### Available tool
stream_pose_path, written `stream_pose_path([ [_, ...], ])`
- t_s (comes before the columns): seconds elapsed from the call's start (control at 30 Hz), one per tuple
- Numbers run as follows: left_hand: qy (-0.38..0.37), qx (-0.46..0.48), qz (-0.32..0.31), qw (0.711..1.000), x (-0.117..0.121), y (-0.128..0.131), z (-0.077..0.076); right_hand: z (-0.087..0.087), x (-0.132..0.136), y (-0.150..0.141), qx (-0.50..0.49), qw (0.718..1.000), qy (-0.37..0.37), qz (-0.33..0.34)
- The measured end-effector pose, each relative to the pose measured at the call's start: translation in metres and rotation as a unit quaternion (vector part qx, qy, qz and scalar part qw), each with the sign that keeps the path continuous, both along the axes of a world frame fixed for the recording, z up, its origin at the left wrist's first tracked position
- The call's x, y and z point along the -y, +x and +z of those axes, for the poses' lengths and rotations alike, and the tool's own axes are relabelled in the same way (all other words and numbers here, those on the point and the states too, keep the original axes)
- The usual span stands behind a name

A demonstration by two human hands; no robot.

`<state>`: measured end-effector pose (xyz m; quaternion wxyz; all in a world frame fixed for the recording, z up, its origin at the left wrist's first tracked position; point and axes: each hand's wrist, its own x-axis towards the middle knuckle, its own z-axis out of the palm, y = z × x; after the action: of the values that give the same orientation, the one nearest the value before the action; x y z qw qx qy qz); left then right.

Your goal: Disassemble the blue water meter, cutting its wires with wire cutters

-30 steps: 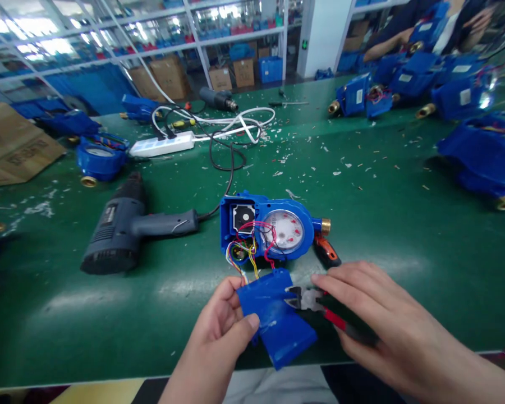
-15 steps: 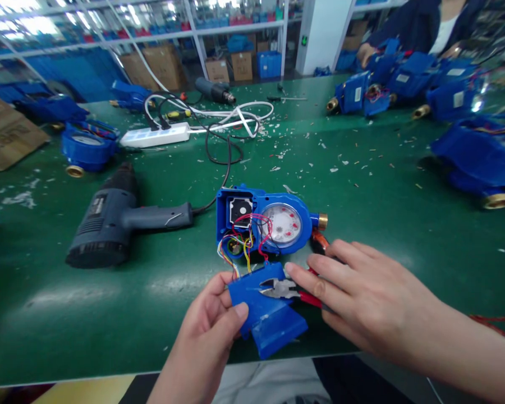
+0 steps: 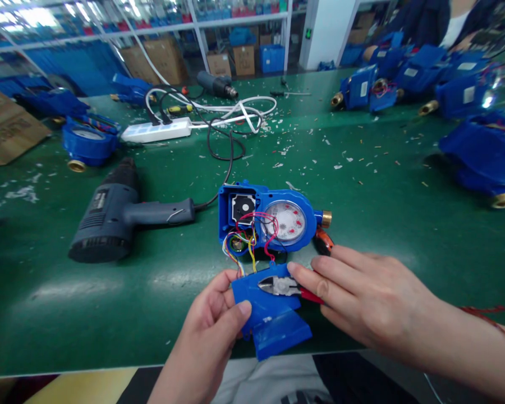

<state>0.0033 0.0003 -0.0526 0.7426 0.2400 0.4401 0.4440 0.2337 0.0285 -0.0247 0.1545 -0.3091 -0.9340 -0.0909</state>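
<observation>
Between thumb and fingers, my left hand (image 3: 219, 322) grips a flat blue plastic cover (image 3: 263, 300) near the table's front edge. Several thin coloured wires run from its upper edge into the open compartment of a blue water meter (image 3: 265, 219). My right hand (image 3: 362, 289) is closed round the red handles of diagonal cutters (image 3: 284, 286). Their jaws lie over the cover, nearly closed. An orange-handled tool (image 3: 324, 241) rests beside the meter's brass fitting, partly behind my right fingers.
A grey heat gun (image 3: 109, 216) lies left of the meter, its cord running back. Further off are a white power strip (image 3: 157, 130), a second heat gun (image 3: 216, 84) and more blue meters (image 3: 483, 151). A person stands at the far right. Scraps litter the green table (image 3: 353, 196).
The cutter jaws have drawn closer together over the cover. Both hands keep their holds, and the whole view has shifted slightly.
</observation>
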Motion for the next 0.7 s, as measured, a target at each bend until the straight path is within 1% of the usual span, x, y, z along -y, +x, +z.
stream_pose_path([
  [0.1, -0.009, 0.011, -0.007, 1.000, 0.002, 0.000, 0.000, 0.002, -0.001, 0.000, -0.033, 0.999, -0.005, -0.011],
  [0.17, -0.018, 0.015, 0.000, 1.000, 0.002, 0.000, 0.000, 0.005, -0.002, 0.000, -0.044, 0.999, -0.018, -0.011],
  [0.27, -0.026, 0.012, 0.013, 0.999, 0.001, -0.001, 0.001, 0.011, -0.003, 0.000, -0.021, 0.999, -0.043, -0.007],
  [0.37, -0.017, 0.011, 0.001, 1.000, -0.001, -0.001, 0.001, 0.016, -0.003, -0.001, 0.008, 0.998, -0.066, -0.009],
  [0.43, -0.004, 0.011, -0.002, 1.000, -0.002, 0.000, 0.000, 0.018, -0.004, -0.003, 0.023, 0.998, -0.066, -0.008],
  [0.53, 0.012, 0.007, 0.018, 1.000, -0.001, 0.002, -0.001, 0.019, -0.005, -0.005, 0.034, 0.998, -0.058, -0.014],
  [0.7, 0.010, 0.005, 0.033, 0.999, 0.000, 0.003, -0.005, 0.018, -0.005, -0.007, 0.035, 0.998, -0.054, -0.010],
])
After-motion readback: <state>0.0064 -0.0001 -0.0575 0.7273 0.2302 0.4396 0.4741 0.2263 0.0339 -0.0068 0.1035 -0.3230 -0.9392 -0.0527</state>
